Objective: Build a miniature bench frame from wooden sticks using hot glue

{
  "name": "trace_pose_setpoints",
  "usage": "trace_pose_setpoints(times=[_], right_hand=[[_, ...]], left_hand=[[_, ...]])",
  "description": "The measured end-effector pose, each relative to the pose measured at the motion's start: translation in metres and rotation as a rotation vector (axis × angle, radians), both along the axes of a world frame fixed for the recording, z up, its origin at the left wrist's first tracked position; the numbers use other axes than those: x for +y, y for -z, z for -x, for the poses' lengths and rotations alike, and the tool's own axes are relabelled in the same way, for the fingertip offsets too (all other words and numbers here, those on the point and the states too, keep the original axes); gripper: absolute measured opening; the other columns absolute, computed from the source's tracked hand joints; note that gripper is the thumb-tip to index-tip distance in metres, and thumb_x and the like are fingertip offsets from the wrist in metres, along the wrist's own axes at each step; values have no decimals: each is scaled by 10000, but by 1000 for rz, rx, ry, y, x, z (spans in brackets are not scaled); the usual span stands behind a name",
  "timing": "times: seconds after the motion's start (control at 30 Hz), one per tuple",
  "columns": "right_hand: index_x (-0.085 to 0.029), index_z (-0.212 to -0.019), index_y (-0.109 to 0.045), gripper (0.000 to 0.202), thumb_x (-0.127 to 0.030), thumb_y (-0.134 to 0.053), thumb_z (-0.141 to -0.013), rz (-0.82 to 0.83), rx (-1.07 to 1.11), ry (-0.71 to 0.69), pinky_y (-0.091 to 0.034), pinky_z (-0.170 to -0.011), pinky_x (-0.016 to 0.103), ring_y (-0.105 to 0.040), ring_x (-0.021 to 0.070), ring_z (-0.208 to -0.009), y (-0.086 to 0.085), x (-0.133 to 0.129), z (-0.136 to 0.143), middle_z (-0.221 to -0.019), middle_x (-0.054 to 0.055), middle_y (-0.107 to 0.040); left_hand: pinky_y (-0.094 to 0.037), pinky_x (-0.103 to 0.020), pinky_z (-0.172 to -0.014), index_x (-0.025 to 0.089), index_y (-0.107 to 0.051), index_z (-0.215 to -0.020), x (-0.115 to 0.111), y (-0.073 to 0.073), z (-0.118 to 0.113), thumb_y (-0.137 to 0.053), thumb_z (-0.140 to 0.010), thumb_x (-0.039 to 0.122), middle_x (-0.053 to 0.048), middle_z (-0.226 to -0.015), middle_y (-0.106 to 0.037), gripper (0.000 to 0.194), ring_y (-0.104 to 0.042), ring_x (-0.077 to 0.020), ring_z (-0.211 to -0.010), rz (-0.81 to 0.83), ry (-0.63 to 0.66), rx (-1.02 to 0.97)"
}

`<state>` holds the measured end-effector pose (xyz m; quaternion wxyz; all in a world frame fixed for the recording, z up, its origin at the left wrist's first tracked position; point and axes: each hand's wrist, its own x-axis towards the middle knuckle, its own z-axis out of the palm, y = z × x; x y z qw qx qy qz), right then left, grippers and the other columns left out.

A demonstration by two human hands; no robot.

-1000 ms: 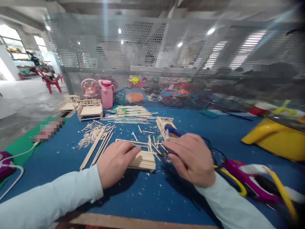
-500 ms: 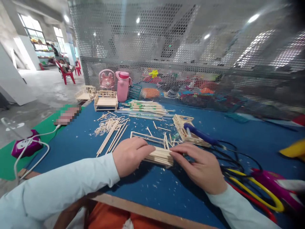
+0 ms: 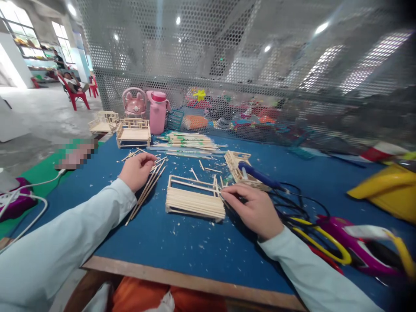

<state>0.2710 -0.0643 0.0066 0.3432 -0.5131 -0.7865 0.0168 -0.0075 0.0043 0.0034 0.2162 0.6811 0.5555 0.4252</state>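
Observation:
A small bench-like frame of thin wooden sticks stands on the blue table. My right hand is at its right end, thumb and forefinger pinched at the corner; what lies between the fingertips is too small to make out. Over the pile of scraps and loose sticks at the left is my left hand, its fingers closed, and whatever they hold is hidden. A blue-handled glue gun rests against another stick piece behind my right hand.
Two finished stick benches, a pink bottle and bundled sticks stand at the back, before a metal mesh screen. Black cables, yellow-handled scissors and a purple tool lie right. A phone-like blurred object lies left.
My left hand has left the stick frame and moved left to the loose sticks. My right hand remains at the frame's right end. The view has shifted to the right.

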Motion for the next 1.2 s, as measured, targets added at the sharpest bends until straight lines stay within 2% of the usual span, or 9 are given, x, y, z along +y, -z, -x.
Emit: trace_pose_setpoints(times=[0.1,0.2,0.5,0.7,0.87,1.0,1.1,1.2], right_hand=[[-179,-705,-632,147,-253,-530,-779,15,-8,-23,-455,-615,260,-598,147,-640,0,0,2,-699,32,-662],[-177,-701,-637,152,-253,-531,-779,23,-13,-39,-456,-609,257,-599,146,-637,0,0,2,-695,34,-662],[-176,-696,-642,176,-253,-513,-790,34,-51,-58,-448,-612,254,-593,141,-636,3,2,1,-702,38,-660],[-172,-723,-664,188,-221,-494,-785,57,-38,-63,-450,-636,262,-603,151,-663,4,1,-1,-723,47,-671],[-148,-784,-678,257,-132,-423,-761,-15,18,0,-436,-595,250,-582,137,-606,0,-3,-5,-683,50,-656],[-132,-822,-677,216,-254,-516,-747,-20,-67,-67,-401,-546,248,-519,128,-541,-2,-8,-4,-608,37,-593],[-136,-883,-675,337,-404,-604,-692,-12,-216,-137,-384,-582,268,-514,140,-574,0,-10,-3,-622,40,-589],[-149,-901,-673,389,-459,-614,-674,14,-267,-116,-362,-591,273,-506,140,-576,2,-10,-2,-621,37,-589]], left_hand=[[-468,-315,-766,148,-656,-827,-4,-1,-1,-432,-701,125,-41,-810,-663,258,-595,-168,-778,-103,32,124],[-453,-339,-816,163,-680,-794,-12,-1,-5,-426,-654,72,-40,-845,-650,304,-580,-171,-822,-228,140,271],[-418,-408,-880,243,-707,-798,-14,10,-12,-416,-605,-17,-27,-1099,-601,435,-520,-193,-969,-379,353,508],[-427,-424,-866,231,-698,-759,-18,12,-15,-398,-582,-28,-32,-1118,-590,434,-506,-200,-980,-407,388,542],[-430,-433,-859,215,-686,-758,-19,13,-15,-376,-601,-13,-52,-1105,-593,416,-516,-203,-991,-444,393,553],[-435,-430,-854,200,-686,-751,-20,13,-16,-367,-595,-7,-73,-1078,-604,411,-518,-215,-996,-449,404,556],[-428,-429,-866,198,-690,-760,-20,12,-16,-373,-586,-4,-78,-1106,-589,414,-508,-223,-1008,-444,403,568],[-424,-431,-873,199,-691,-756,-21,12,-16,-376,-581,-1,-76,-1113,-585,413,-504,-226,-1011,-448,398,579]])
